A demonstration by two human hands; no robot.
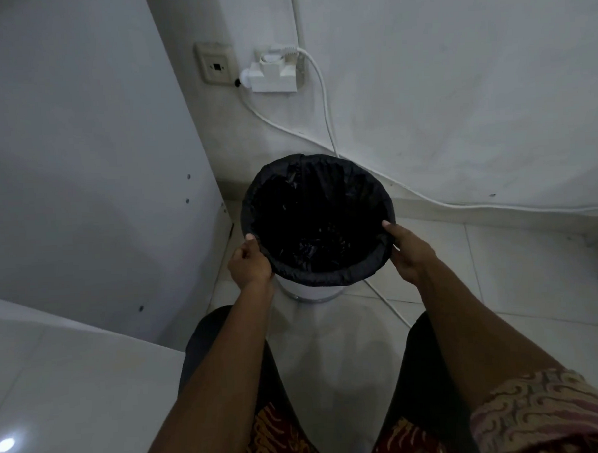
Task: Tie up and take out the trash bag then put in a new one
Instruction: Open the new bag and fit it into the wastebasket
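A small round white trash bin (309, 292) stands on the floor by the wall, lined with a black trash bag (323, 191) whose edge is folded down over the rim. The inside is dark; I cannot tell what lies in it. My left hand (249, 262) grips the bag's folded edge at the near-left of the rim, thumb on top. My right hand (410, 252) holds the near-right of the rim, thumb over the top and fingers curled under the fold.
A white cabinet side (82, 150) rises close on the left of the bin. A wall socket with a white adapter (273, 73) sits above, and white cables (322, 88) hang behind the bin and trail over the tiled floor (499, 286). My knees are below.
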